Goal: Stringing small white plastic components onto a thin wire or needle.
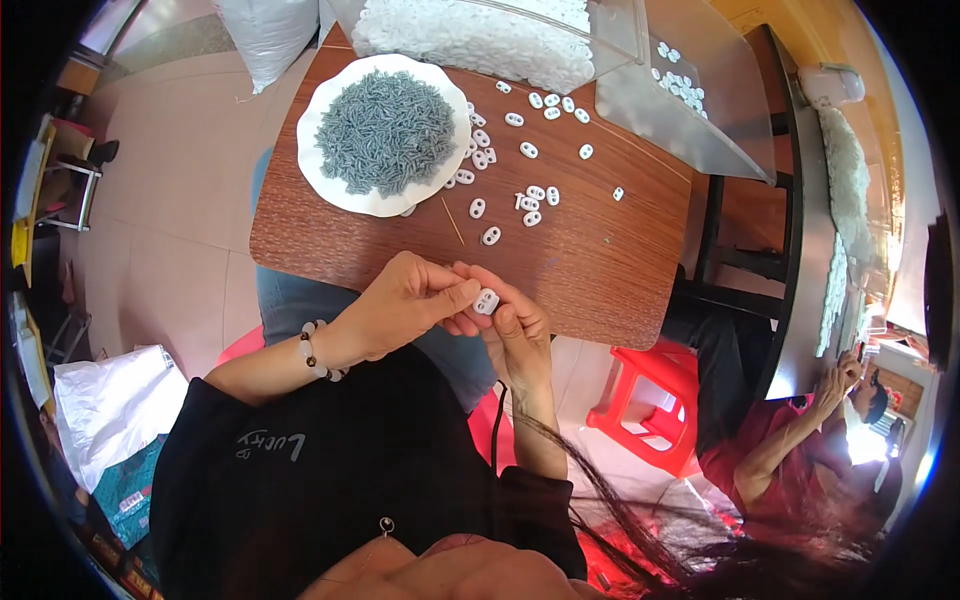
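Note:
Just in front of the table's near edge, both hands meet around a small white plastic cord lock (487,302) with two dark holes facing up. My left hand (405,300), a beaded bracelet at its wrist, is closed with its thumb against the lock's left side. My right hand (520,325) is closed around the other side, its thumb near the lower right edge and its fingers behind. Beyond them, a white scalloped plate (312,160) bears a heap of small grey springs (385,130). Similar white cord locks (528,150) lie scattered to its right.
A thin wooden stick (453,221) lies on the brown table (600,270). At the back, a clear bin (615,30) holds many white pieces, beside a metal tray (690,130). Right of me stand a red stool (650,410) and another person (800,450) working at a table.

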### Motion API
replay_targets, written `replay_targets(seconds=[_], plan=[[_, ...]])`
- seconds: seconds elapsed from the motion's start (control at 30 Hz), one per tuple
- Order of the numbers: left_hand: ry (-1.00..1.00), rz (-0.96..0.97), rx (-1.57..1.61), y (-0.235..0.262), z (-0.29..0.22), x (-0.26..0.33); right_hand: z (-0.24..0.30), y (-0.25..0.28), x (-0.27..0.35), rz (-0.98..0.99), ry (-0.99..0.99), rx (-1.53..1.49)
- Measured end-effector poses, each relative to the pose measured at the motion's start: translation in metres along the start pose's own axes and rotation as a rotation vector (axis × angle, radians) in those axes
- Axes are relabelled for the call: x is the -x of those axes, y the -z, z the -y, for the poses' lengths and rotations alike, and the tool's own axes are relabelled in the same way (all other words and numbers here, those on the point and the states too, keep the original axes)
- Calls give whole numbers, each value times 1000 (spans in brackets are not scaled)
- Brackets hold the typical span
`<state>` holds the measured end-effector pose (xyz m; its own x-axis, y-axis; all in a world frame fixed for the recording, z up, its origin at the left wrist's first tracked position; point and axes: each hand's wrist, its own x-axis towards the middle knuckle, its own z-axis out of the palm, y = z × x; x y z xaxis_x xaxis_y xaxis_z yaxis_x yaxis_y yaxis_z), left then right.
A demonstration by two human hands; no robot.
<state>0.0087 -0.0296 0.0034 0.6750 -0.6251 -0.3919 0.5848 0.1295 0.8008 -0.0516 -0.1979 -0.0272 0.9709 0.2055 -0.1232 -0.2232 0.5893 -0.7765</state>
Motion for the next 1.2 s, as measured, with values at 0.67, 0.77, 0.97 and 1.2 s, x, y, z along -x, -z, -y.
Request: replay_targets(seconds=[0.67, 0.77, 0.97, 1.2], plan=[[8, -60, -53, -10, 5, 0, 1, 9, -1, 37, 56, -6], [1, -49, -61, -11, 6, 0, 2, 10, 1, 24, 53, 1], [-7, -37, -29, -15, 1, -2, 0, 16, 1, 11, 59, 27], [0, -120, -51, -9, 4, -7, 23, 7, -2, -72, 95, 301]])
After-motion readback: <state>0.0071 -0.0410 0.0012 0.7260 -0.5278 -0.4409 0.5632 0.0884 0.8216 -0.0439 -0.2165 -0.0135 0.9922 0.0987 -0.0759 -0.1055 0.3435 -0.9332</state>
